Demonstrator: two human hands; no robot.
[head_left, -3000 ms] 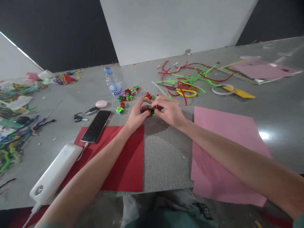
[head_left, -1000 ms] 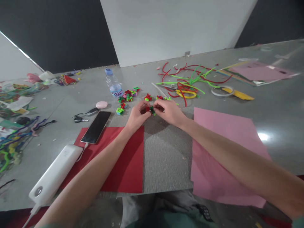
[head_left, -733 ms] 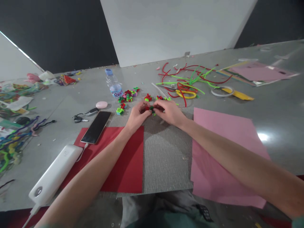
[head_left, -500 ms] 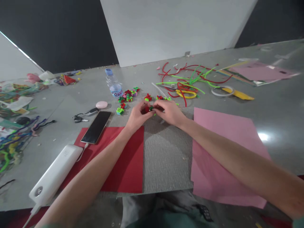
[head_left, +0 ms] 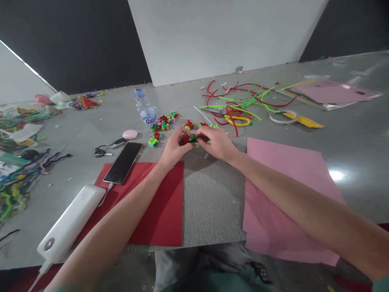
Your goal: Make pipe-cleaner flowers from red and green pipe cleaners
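One small red-and-green piece [head_left: 192, 138], right of the bottle [head_left: 146, 108], is pinched by the left hand [head_left: 175, 148] and right hand [head_left: 217, 143]; steadying one side, working the other gently, seems best.

Centre of the bench [head_left: 212, 202], and there's the small flower [head_left: 192, 138] between the fingers [head_left: 186, 149] of the left hand [head_left: 174, 152] and right hand [head_left: 218, 142]! Just behind it sits another flower [head_left: 189, 125]; off to the left, a flower cluster [head_left: 165, 120] lies right beside the bottle [head_left: 146, 111]. Right rear now: loose stems [head_left: 247, 107] tangle across the scissors [head_left: 241, 125], the tape roll [head_left: 279, 121] farther right. Up close, phone [head_left: 123, 163] and power bank [head_left: 71, 223] both overlap the left sheet [head_left: 158, 223], key fob [head_left: 99, 151] just left of the phone, while opposite, the right sheet [head_left: 273, 231] stretches beneath the right forearm [head_left: 304, 207].
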